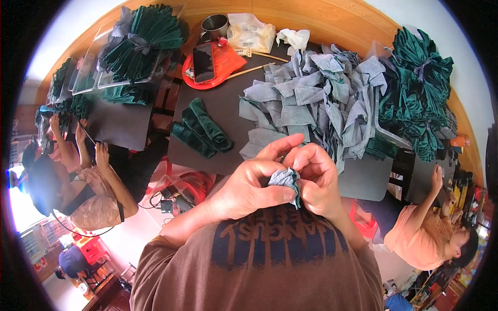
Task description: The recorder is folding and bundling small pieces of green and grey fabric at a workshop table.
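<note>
A bunched fabric piece (pixel 283 178), grey outside with a dark green velvet edge, is held up close to my chest. My left hand (pixel 255 182) pinches it between thumb and curled fingers. At its green edge, my right hand (pixel 320 179) has its fingertips closed on the cloth, partly hidden by the fold. Beyond my hands lies a large heap of grey fabric strips (pixel 298 98), some with green showing beneath. Several rolled green velvet tubes (pixel 202 127) rest left of the heap.
A black phone (pixel 203 62) lies on a red plate (pixel 228 61) near a metal cup (pixel 215 26), a tissue pack (pixel 251 32) and chopsticks (pixel 250 70). Green velvet bundles (pixel 419 78) stand right, others (pixel 142 44) left. Co-workers sit on both sides.
</note>
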A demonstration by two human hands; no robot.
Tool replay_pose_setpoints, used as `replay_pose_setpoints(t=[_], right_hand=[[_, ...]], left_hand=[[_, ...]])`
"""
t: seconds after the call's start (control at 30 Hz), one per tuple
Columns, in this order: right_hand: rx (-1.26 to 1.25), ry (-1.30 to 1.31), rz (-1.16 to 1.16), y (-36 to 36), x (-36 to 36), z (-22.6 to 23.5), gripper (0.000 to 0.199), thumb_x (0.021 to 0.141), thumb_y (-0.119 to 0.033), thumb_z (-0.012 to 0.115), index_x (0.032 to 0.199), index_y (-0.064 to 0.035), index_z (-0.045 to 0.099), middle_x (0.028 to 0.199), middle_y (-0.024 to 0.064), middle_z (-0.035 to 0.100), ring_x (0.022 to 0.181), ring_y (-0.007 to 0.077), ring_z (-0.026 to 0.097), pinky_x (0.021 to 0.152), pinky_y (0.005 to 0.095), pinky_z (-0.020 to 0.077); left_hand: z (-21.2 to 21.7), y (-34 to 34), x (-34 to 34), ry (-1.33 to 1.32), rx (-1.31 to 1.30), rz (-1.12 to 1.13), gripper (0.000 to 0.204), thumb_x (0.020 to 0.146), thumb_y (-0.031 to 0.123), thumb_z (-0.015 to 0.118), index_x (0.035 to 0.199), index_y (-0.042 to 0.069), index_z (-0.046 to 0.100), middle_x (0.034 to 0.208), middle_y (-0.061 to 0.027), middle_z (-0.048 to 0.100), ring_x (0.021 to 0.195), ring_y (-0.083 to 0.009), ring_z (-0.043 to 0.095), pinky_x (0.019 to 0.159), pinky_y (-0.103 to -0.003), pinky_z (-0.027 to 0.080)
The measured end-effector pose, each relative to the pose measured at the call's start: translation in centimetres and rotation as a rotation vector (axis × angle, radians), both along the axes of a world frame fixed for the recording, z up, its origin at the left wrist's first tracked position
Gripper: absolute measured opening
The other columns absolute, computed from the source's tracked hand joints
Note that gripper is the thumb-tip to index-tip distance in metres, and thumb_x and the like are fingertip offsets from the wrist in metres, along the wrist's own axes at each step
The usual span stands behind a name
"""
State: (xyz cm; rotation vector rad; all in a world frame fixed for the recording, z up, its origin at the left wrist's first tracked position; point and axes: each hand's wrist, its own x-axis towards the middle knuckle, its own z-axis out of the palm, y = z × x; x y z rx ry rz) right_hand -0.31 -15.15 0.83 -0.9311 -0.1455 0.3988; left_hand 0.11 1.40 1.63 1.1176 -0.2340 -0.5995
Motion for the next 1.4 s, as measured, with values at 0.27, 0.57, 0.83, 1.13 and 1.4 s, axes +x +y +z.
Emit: replay_pose_setpoints(t=[0.27,0.57,0.83,1.13,1.4], right_hand=[[-0.033,-0.005,-0.014,0.6,-0.6,-0.9,0.025,0.072,0.01,0.048,0.09,-0.0075,0.043,0.091,0.0022,0.047,0.081,0.0063,0.048,0.072,0.0203,0.0399],[-0.162,-0.089,-0.024,0.5,-0.9,-0.4,0.028,0.067,0.014,0.042,0.088,-0.0053,0.042,0.09,0.0072,0.047,0.078,0.0098,0.046,0.071,0.0207,0.0385],[-0.172,-0.22,-0.037,0.8,-0.8,-0.4,0.029,0.069,0.016,0.043,0.089,-0.0052,0.042,0.091,0.0074,0.046,0.077,0.0084,0.044,0.07,0.0194,0.0369],[-0.359,-0.184,0.017,0.3,-0.9,-0.9,0.028,0.071,0.015,0.047,0.091,-0.0042,0.043,0.095,0.0065,0.047,0.073,0.0056,0.05,0.059,0.0188,0.0445],[-0.363,-0.144,0.008,0.5,-0.7,-0.9,0.028,0.071,0.015,0.046,0.09,-0.0053,0.043,0.093,0.0058,0.046,0.071,0.0058,0.049,0.058,0.019,0.0447]], left_hand=[[0.2,1.1,-0.5,0.136,0.058,-0.024,0.018,0.076,0.009,0.068,0.092,0.0,0.065,0.142,-0.0192,0.024,0.134,-0.0235,0.021,0.104,-0.038,0.024],[0.5,1.5,-0.8,-0.078,0.198,-0.057,0.017,0.081,0.008,0.06,0.096,0.001,0.06,0.136,-0.0159,0.033,0.126,-0.0214,0.035,0.099,-0.034,0.031],[0.0,1.9,-0.6,-0.163,0.192,-0.081,0.014,0.082,0.007,0.057,0.095,0.002,0.057,0.134,-0.0176,0.036,0.124,-0.0219,0.036,0.095,-0.032,0.035],[-1.8,1.4,-1.1,0.004,0.03,0.002,0.015,0.082,0.007,0.052,0.096,0.002,0.056,0.136,-0.0174,0.034,0.125,-0.0203,0.035,0.096,-0.032,0.032],[-1.4,0.7,-1.7,-0.226,0.334,0.163,0.014,0.08,0.003,0.054,0.094,0.0,0.056,0.13,-0.0175,0.041,0.097,-0.014,0.053,0.076,-0.027,0.043]])
